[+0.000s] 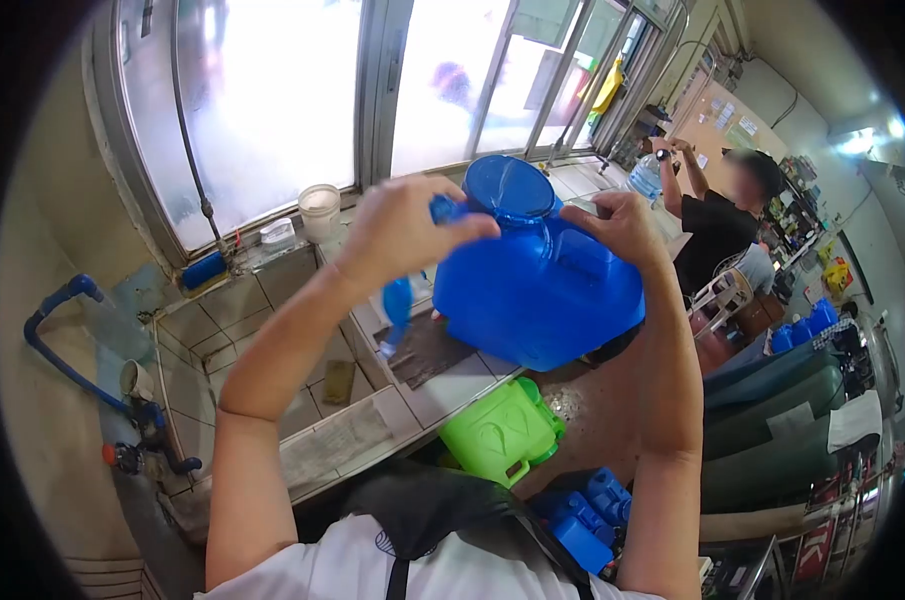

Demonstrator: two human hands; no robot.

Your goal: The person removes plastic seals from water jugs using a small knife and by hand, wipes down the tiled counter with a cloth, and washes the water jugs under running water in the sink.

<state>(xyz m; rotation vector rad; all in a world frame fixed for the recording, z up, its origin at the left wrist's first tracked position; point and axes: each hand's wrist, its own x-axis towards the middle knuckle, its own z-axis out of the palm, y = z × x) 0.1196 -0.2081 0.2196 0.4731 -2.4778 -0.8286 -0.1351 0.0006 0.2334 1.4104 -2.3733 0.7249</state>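
Observation:
A large blue water jug (532, 300) stands tilted in my view on the tiled ledge, its wide round blue lid (510, 188) on top. My left hand (402, 225) is closed at the left of the lid, slightly blurred. A small blue plastic piece (446, 208) shows between its fingers, and its thumb points toward the neck. Below that hand hangs a blurred blue piece with a pale tip (396, 308); what it is I cannot tell. My right hand (622, 225) is curled at the right of the neck, thumb against the jug's shoulder. Whatever its fingers pinch is hidden.
A tiled basin (197, 325) lies left, with blue pipe (42, 320) beside it. A white tub (320, 212) stands by the window. Below are a green jug (502, 430) and blue containers (584, 520). A co-worker (717, 225) handles a clear bottle (644, 175) further right.

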